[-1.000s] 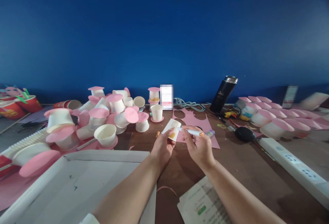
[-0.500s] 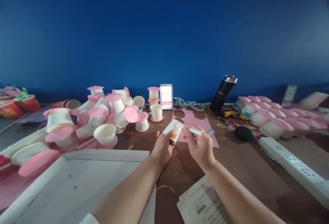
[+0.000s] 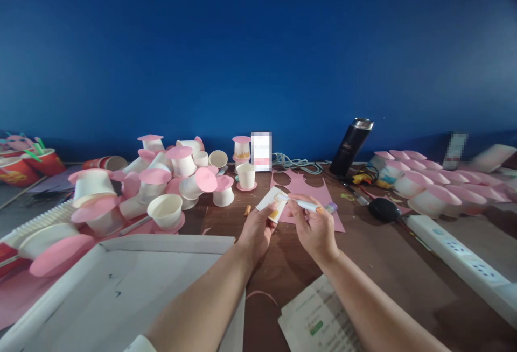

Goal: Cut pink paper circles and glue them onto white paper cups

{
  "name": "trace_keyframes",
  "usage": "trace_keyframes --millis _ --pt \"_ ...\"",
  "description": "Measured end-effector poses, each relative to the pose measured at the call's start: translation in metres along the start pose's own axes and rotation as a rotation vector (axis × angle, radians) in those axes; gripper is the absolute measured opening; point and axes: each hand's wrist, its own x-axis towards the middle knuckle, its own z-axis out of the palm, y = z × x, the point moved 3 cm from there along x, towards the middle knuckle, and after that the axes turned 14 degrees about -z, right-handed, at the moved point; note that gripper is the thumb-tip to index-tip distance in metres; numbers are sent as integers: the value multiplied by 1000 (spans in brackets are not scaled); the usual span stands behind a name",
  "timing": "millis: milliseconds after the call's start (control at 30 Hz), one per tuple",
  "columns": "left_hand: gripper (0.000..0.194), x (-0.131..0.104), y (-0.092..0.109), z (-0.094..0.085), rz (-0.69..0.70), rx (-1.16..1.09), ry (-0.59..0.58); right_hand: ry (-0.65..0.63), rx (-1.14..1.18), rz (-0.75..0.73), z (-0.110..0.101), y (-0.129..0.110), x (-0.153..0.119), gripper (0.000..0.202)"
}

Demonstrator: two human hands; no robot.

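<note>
In my left hand (image 3: 258, 231) is a small white paper cup (image 3: 266, 198), tilted on its side, with yellow-orange marks on its wall. The left thumb presses on the cup and the other fingers are partly hidden beneath it. My right hand (image 3: 317, 228) is closed around a white marker (image 3: 302, 204) with an orange end. The marker's tip points left and meets the cup's marked side. A small orange cap (image 3: 247, 210) lies on the table just left of the cup. Behind the right hand lies a pink sheet (image 3: 319, 193) with round cut-outs.
Many white cups with pink discs (image 3: 180, 161) crowd the left side; more pink-topped cups (image 3: 434, 198) stand right. A white box lid (image 3: 161, 276) lies front left. A black flask (image 3: 350, 147), a power strip (image 3: 456, 258) and printed paper (image 3: 319, 319) are also around.
Very little differs. Both hands keep their hold, and the marker's tip stays at almost the same spot on the cup.
</note>
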Motion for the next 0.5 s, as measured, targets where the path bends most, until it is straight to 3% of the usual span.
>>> trace_keyframes --millis 500 --pt "22 -1 5 -3 -1 -45 53 12 -1 -8 -1 -1 1 25"
